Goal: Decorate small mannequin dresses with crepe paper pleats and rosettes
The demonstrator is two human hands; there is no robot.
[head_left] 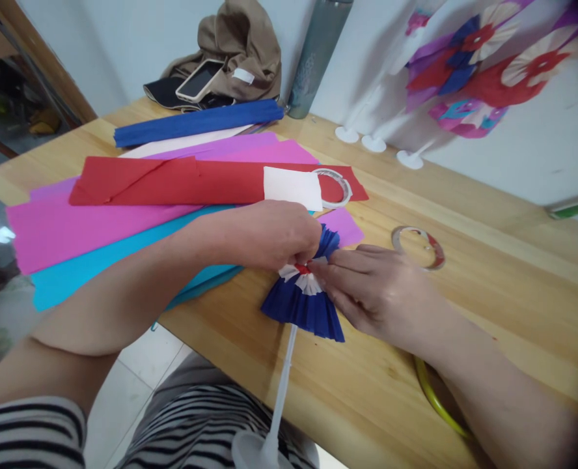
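Observation:
Both hands meet at a pleated crepe paper flower [302,305], dark blue outside with a smaller white ruffle and a red centre. My left hand [289,231] is closed at the flower's upper left, its fingertips curled down by the red centre and partly hidden. From the right, my right hand [371,286] pinches the flower near its middle with thumb and fingers together. Below the flower runs a white plastic stick [285,378], which slants down to a white round base [250,449] over my lap.
Crepe paper sheets lie left: red [142,185], pink [98,231], light blue [74,280] and dark blue [196,122]. Tape rolls [418,247] rest on the table [504,312]. A bottle [318,58], phone [200,81], brown cap [250,39] and finished paper flowers [537,65] stand along the wall.

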